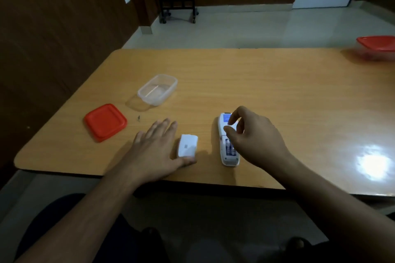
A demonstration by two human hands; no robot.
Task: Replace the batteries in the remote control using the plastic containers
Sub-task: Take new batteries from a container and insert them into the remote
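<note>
Tabletop (277, 83): remote (228, 156) lengthwise, pointing away

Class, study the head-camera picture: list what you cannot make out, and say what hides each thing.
- Head view: contents of the lidded red-topped plastic container, blurred and cut by the right edge.
- Batteries in the white remote control: partly covered by the right hand.
- Label print on the white battery cover: too small.

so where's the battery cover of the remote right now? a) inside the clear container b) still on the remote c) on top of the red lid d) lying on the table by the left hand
d: the white battery cover lies on the table beside the left hand, and the remote shows its batteries in the open compartment.
</note>
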